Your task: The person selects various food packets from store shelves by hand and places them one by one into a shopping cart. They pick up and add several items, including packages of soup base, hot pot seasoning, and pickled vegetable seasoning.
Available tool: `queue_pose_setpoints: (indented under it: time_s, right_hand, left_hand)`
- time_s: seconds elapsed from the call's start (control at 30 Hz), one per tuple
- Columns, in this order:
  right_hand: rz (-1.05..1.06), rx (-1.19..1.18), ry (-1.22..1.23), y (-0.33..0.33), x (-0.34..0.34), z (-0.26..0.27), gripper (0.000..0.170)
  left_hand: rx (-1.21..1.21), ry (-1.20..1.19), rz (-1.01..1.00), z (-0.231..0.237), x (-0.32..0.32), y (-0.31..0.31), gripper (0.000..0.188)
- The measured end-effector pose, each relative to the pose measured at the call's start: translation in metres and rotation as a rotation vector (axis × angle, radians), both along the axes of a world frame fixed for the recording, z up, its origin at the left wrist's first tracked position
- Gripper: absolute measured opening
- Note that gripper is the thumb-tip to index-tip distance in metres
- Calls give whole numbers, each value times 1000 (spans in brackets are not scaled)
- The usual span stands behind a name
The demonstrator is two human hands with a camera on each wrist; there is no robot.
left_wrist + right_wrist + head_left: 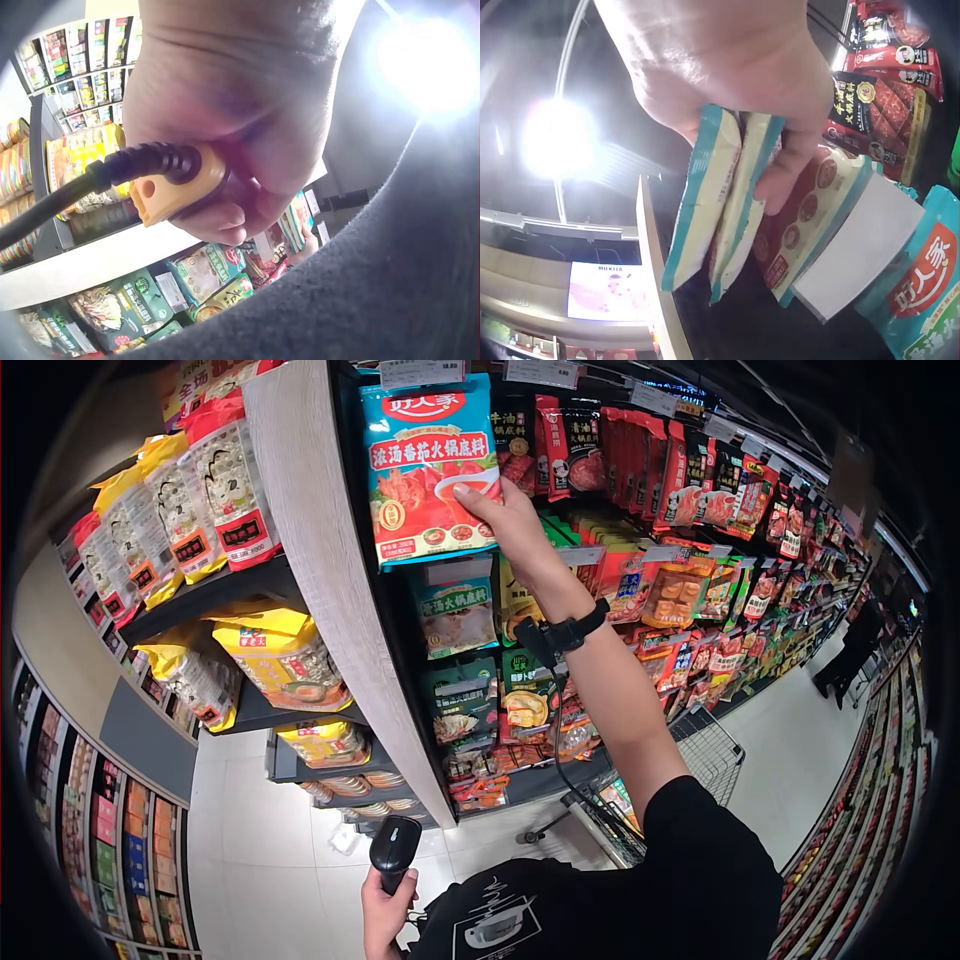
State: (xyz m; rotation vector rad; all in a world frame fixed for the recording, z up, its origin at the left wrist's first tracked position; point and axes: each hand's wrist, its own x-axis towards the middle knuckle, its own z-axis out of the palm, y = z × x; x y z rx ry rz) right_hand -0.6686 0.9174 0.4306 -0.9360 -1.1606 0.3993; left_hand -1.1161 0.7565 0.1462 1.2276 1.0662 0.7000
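Observation:
At the top of the shelf, my right hand (512, 525) grips teal-and-red packets of tomato hotpot base (430, 475), thumb across the front one. The right wrist view shows two packets (703, 206) edge-on in that hand, side by side. A similar packet (810, 202) stands behind the fingers, partly covered by a blank white tag (862, 240). Low in front of my body, my left hand (385, 913) holds a black handheld barcode scanner (396, 842) by its handle. In the left wrist view, fingers wrap the handle, whose yellow end (169, 196) trails a black cable (56, 206).
A pale upright panel (330, 560) divides this shelf from one with bagged noodles (280, 650) at the left. Hanging seasoning packets (690, 490) fill the racks to the right. A wire shopping cart (710, 750) stands beside me; a person (850, 650) is farther down the aisle.

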Motion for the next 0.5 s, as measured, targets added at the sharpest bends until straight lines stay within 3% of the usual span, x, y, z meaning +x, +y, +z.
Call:
queue_pose_setpoints:
  time_s: [0.13,0.37,0.5]
  right_hand:
    - [53,33,56,-22,-11,10,39]
    - [287,-55,237,-50,-20,18,36]
    - [298,-137,323,-75,-33,6,35]
  left_hand:
    - [-14,28,8,1,-1,1,24]
    - [15,27,-11,-4,-3,5,26]
    - [7,14,5,-8,-3,6,26]
